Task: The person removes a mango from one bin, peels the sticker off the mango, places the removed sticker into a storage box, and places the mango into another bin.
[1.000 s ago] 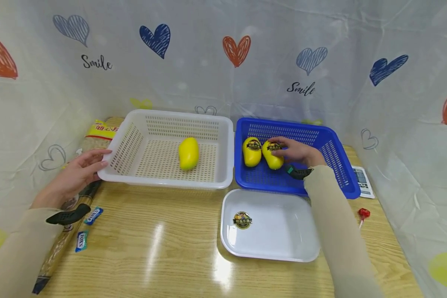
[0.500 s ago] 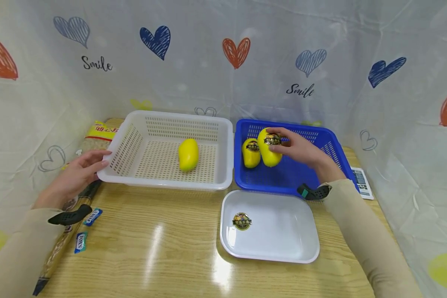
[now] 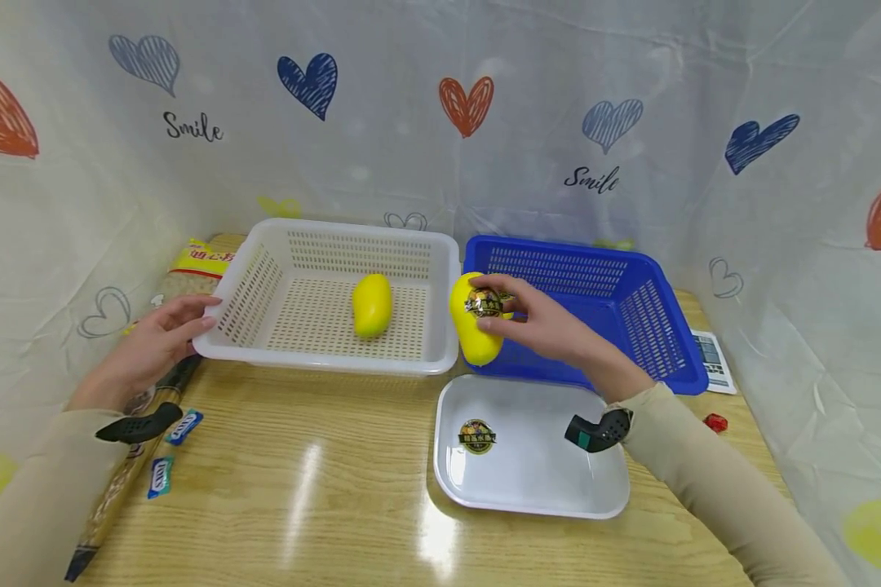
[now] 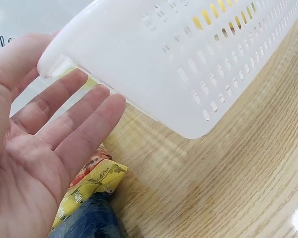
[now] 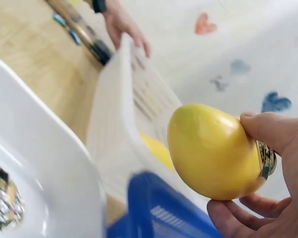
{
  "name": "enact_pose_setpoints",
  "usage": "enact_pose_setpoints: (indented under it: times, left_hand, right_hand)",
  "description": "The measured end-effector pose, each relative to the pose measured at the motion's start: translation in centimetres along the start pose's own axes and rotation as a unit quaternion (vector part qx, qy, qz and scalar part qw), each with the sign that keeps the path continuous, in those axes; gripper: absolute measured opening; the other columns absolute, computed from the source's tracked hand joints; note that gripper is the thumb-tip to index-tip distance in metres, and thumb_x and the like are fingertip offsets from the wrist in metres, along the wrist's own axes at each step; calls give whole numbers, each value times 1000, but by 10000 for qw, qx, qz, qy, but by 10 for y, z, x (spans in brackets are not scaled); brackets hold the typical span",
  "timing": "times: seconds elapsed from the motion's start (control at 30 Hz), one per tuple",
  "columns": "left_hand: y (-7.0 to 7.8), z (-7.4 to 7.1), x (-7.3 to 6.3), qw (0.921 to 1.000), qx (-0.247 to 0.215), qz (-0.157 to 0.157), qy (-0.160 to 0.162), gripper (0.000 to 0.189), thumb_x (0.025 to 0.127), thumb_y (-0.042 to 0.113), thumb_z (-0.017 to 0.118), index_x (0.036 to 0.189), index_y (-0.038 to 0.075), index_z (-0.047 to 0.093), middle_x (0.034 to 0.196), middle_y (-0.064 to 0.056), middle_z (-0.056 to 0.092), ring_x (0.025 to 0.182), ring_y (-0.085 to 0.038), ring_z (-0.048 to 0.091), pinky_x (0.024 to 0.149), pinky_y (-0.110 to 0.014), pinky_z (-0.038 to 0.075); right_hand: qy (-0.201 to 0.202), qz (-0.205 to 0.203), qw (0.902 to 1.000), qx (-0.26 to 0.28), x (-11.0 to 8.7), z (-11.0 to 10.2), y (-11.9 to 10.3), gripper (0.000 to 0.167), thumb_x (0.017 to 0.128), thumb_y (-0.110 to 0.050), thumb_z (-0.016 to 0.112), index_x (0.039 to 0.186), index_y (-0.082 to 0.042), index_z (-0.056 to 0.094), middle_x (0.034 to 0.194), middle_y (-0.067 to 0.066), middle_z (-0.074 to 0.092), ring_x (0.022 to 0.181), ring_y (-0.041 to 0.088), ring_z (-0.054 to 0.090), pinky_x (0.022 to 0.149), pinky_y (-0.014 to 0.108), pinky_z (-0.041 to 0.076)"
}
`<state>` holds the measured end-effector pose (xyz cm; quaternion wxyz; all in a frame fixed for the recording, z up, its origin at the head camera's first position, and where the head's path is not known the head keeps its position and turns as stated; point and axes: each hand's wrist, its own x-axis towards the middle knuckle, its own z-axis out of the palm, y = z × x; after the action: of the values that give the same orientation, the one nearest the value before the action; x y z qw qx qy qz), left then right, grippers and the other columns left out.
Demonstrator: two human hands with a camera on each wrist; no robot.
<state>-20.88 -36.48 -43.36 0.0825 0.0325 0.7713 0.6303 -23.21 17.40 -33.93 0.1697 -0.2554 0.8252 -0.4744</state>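
One pale wood-grain table bears two containers side by side: a white slotted plastic basket at left and a blue slotted plastic basket at right. A shallow white tray with rounded corners lies just in front of the blue basket.

Left hand: grips the rim at the white basket's left end. The left wrist view shows three fingers extended and slightly apart beneath that rim, a detail hidden from the head view. Right hand: thumb and fingers pinch a glossy yellow oval mango from its right side.

The held mango is raised, covering the blue basket's left rim in the head view. Its long axis runs from far to near, the far end leaning slightly left. Which end is the stem end cannot be told. A second smooth yellow mango lies on the white basket's floor, long axis also far to near, greenish tip toward the person.

A round black-and-gold label faces up on the held mango in the head view; the right wrist view shows mainly plain yellow skin, with the label edge-on by the palm.
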Motion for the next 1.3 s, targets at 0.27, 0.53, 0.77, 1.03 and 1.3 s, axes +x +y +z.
enact_pose_setpoints:
  times: [0.27, 0.53, 0.77, 1.03, 1.3]
  left_hand:
    - [0, 0, 2, 9998, -179, 77, -69, 40, 102, 11, 52, 141, 8, 44, 125, 7, 54, 102, -7, 61, 76, -24, 56]
    - [1, 2, 3, 9999, -67, -10, -75, 42, 102, 14, 53, 142, 9, 43, 127, 8, 53, 103, -6, 60, 77, -24, 56]
    - [3, 2, 2, 10000, 11, -34, -77, 43, 102, 15, 53, 143, 8, 42, 128, 8, 51, 104, -6, 59, 77, -24, 55]
    - [1, 0, 0, 10000, 0, -64, -28, 42, 102, 16, 53, 142, 9, 42, 127, 9, 51, 103, -6, 60, 77, -23, 55]
    - [0, -1, 0, 10000, -32, -29, -17, 42, 102, 14, 53, 142, 9, 43, 126, 9, 53, 103, -5, 60, 77, -23, 55]
  right_hand:
    - [-1034, -632, 9926, -89, -4, 44, -15, 52, 96, -21, 65, 144, -21, 45, 137, 3, 45, 102, 23, 56, 90, 36, 53]
    - [-1969, -1093, 9740, -235, -3, 88, -22, 50, 96, -25, 65, 142, -24, 47, 144, -1, 38, 119, 16, 47, 92, 29, 51]
    - [-2485, -1110, 9606, -567, 8, 123, -13, 50, 95, -31, 66, 141, -21, 49, 139, 4, 44, 118, 11, 47, 90, 23, 50]
    - [-2585, -1263, 9437, -1633, 33, 152, -3, 51, 93, -31, 67, 139, -17, 52, 129, 3, 55, 105, 12, 47, 88, 21, 42]
    - [-2616, -780, 9396, -2067, 50, 161, -5, 52, 94, -33, 65, 141, -18, 48, 139, 5, 52, 126, 19, 44, 101, 27, 38]
